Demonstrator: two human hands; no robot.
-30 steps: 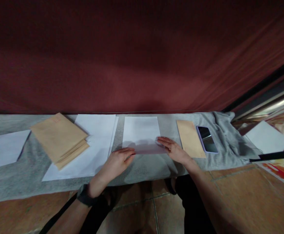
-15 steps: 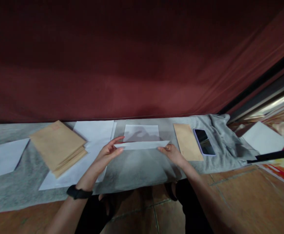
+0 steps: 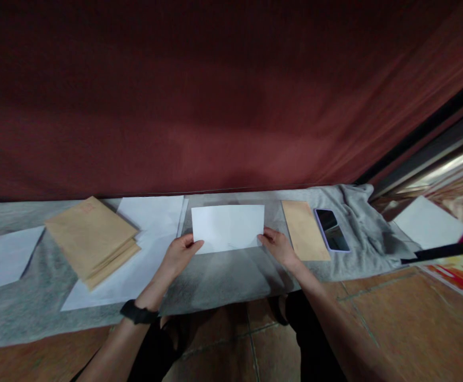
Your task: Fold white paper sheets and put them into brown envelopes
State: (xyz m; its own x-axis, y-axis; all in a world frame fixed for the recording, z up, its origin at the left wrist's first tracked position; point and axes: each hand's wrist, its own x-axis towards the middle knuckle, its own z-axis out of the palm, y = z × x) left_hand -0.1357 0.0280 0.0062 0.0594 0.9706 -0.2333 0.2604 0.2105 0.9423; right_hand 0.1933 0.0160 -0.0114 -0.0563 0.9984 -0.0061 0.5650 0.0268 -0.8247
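The left hand (image 3: pixel 178 257) and the right hand (image 3: pixel 279 248) pinch a white, oblong sheet of paper (image 3: pixel 228 227) near its two lower corners, fingers closed on it, thumbs on top. The sheet is over a soft grey cloth (image 3: pixel 215 281). A light, even pinch should keep it smooth. To the right lies a flat brown paper envelope (image 3: pixel 306 231). A big dark red cloth (image 3: pixel 215 106) is behind.

Dim light, dark-topped red backdrop (image 3: pixel 231 101), soft shadows on grey cloth (image 3: pixel 215 281).
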